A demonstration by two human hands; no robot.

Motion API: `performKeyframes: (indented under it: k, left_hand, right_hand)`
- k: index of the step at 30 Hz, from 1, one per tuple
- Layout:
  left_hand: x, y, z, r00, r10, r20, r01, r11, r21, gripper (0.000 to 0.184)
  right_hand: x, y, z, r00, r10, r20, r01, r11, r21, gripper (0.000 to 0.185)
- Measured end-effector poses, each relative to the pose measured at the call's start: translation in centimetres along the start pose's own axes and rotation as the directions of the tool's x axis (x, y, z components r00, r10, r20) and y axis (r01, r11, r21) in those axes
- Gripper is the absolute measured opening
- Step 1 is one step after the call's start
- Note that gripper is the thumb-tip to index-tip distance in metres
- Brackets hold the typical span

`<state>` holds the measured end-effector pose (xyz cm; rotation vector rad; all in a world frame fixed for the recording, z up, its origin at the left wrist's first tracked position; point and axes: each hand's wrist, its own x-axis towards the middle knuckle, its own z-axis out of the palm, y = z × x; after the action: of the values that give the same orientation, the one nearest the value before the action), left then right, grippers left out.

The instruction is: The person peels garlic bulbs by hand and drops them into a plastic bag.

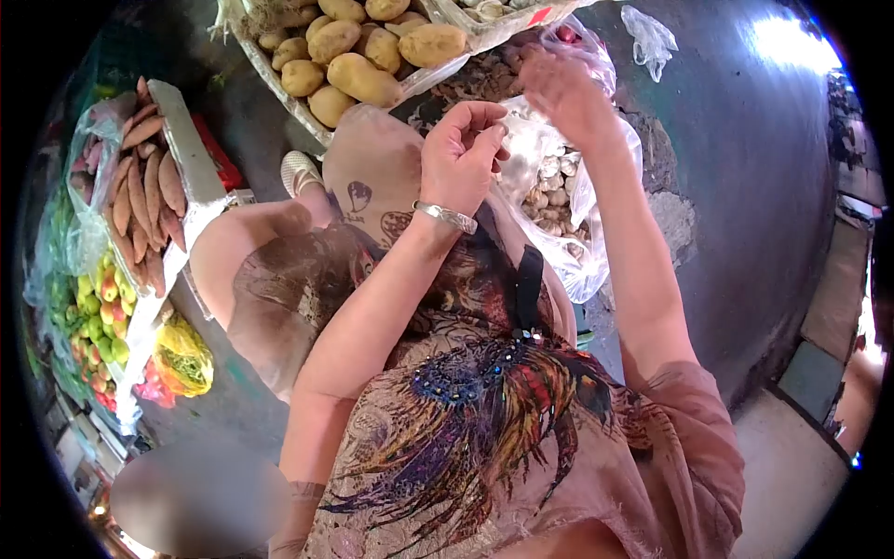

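My left hand (463,154), with a silver bangle on its wrist, is held above my lap. Its fingers are curled, thumb to fingertips; whatever lies between them is hidden. To its right, my right hand (570,93) is smeared by motion, so its grip is unclear. It hovers over the upper end of a white plastic bag (589,270) on the floor by my leg. Several garlic bulbs (556,191) lie inside that bag. Beyond the right hand is a clear plastic bag (601,51) with something red in it. Dry brown scraps (480,79) lie beside the hands.
A box (312,126) of potatoes (363,79) stands in front of my knees. On the left are sweet potatoes (144,186), pears and apples (102,312), and a yellow net bag (183,359). A crumpled clear bag (649,39) lies on the dark floor (745,186).
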<state>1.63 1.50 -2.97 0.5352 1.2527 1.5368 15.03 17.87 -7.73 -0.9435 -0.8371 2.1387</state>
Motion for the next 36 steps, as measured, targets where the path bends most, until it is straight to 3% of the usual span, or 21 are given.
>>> performKeyframes:
  k: [1, 2, 3, 4, 5, 6, 7, 9, 10, 13, 14, 20, 21, 22, 25, 27, 28, 30, 31, 32, 36]
  left_hand:
    - [0.1, -0.1, -0.1, 1.0, 0.011, 0.01, -0.011, 1.0, -0.008, 0.015]
    - [0.1, -0.3, -0.2, 1.0, 0.02, 0.019, -0.019, 1.0, -0.014, 0.015]
    - [0.0, -0.3, -0.2, 1.0, 0.012, 0.016, -0.012, 1.0, -0.016, 0.015]
    - [-0.1, -0.1, -0.1, 1.0, 0.002, 0.026, -0.002, 1.0, 0.001, 0.016]
    - [-0.2, 0.0, 0.0, 0.999, -0.006, 0.038, 0.006, 1.0, 0.018, 0.016]
    - [-0.2, 0.1, 0.2, 0.999, -0.01, 0.042, 0.009, 1.0, 0.018, 0.016]
    - [-0.2, 0.2, 0.3, 0.999, -0.016, 0.048, 0.016, 1.0, 0.012, 0.014]
    - [-0.3, 0.1, 0.4, 0.998, -0.028, 0.058, 0.028, 1.0, 0.004, 0.012]
    - [-0.2, 0.0, 0.3, 0.998, -0.026, 0.066, 0.025, 1.0, 0.008, 0.012]
    - [-0.1, -0.1, 0.2, 0.996, -0.042, 0.076, 0.041, 0.999, 0.01, 0.014]
    - [-0.1, -0.1, 0.3, 0.995, -0.055, 0.082, 0.055, 0.998, 0.01, 0.016]
    - [-0.1, -0.3, 0.2, 0.994, -0.043, 0.097, 0.041, 0.999, 0.024, 0.014]
    - [-0.1, -0.3, 0.2, 0.994, -0.045, 0.096, 0.043, 0.999, 0.027, 0.014]
    - [-0.1, -0.2, 0.3, 0.994, -0.052, 0.098, 0.05, 0.998, 0.023, 0.013]
    - [-0.2, -0.2, 0.6, 0.992, -0.057, 0.111, 0.055, 0.998, 0.022, 0.012]
    - [-0.2, -0.1, 0.6, 0.991, -0.058, 0.119, 0.056, 0.998, 0.023, 0.012]
    - [-0.2, -0.2, 0.6, 0.991, -0.059, 0.123, 0.057, 0.998, 0.024, 0.012]
    - [-0.2, -0.2, 0.7, 0.991, -0.061, 0.123, 0.058, 0.998, 0.023, 0.012]
    - [-0.2, -0.1, 0.7, 0.99, -0.075, 0.12, 0.073, 0.997, 0.025, 0.011]
    - [-0.2, 0.0, 0.7, 0.989, -0.087, 0.116, 0.084, 0.996, 0.027, 0.011]
    - [0.0, -0.7, 0.7, 0.99, -0.058, 0.13, 0.054, 0.998, 0.033, 0.012]
  right_hand:
    - [-0.6, 1.7, -1.4, 0.995, 0.094, -0.037, -0.1, 0.961, -0.258, 0.048]
    - [-2.4, 3.2, -1.8, 0.976, 0.165, -0.144, -0.203, 0.928, -0.313, 0.041]
    - [-2.9, 5.4, -5.9, 0.942, 0.33, -0.067, -0.334, 0.887, -0.318, 0.037]
    - [-4.1, 7.7, -8.4, 0.883, 0.437, -0.17, -0.468, 0.85, -0.243, 0.032]
    - [-5.8, 8.9, -8.4, 0.81, 0.404, -0.426, -0.555, 0.763, -0.331, 0.029]
    - [-6.0, 11.5, -12.9, 0.841, 0.31, -0.443, -0.527, 0.651, -0.546, 0.035]
    - [-6.7, 13.5, -17.9, 0.904, 0.158, -0.398, -0.398, 0.648, -0.649, 0.042]
    - [-9.8, 11.2, -17.4, 0.803, -0.107, -0.586, -0.485, 0.456, -0.747, 0.04]
    - [-9.8, 12.4, -22.7, 0.831, -0.523, -0.188, -0.253, -0.055, -0.966, 0.038]
    - [-10.5, 8.2, -25.0, 0.878, -0.376, -0.295, -0.407, -0.265, -0.874, 0.036]
    - [-10.7, 8.5, -26.0, 0.774, -0.589, -0.23, -0.341, -0.083, -0.936, 0.04]
    - [-9.7, 7.3, -23.0, 0.891, -0.451, 0.052, -0.064, -0.237, -0.969, 0.031]
    - [-9.9, 7.6, -20.8, 0.897, -0.427, -0.111, -0.149, -0.056, -0.987, 0.03]
    - [-9.3, 8.6, -21.8, 0.917, -0.397, -0.024, -0.057, -0.072, -0.996, 0.028]
    - [-8.9, 9.8, -19.2, 0.95, -0.301, -0.089, -0.074, 0.06, -0.995, 0.035]
    - [-9.2, 9.7, -16.8, 0.905, -0.21, -0.371, -0.289, 0.337, -0.896, 0.042]
    - [-9.1, 9.9, -17.1, 0.906, -0.209, -0.369, -0.287, 0.338, -0.896, 0.042]
    - [-9.0, 10.6, -18.7, 0.859, -0.329, -0.393, -0.475, -0.224, -0.851, 0.05]
    - [-9.1, 10.3, -20.0, 0.87, -0.213, -0.445, -0.48, -0.163, -0.862, 0.056]
    - [-9.1, 10.6, -21.1, 0.872, -0.213, -0.441, -0.477, -0.163, -0.864, 0.056]
    - [-8.1, 10.0, -21.2, 0.877, 0.057, -0.477, -0.454, -0.226, -0.862, 0.066]
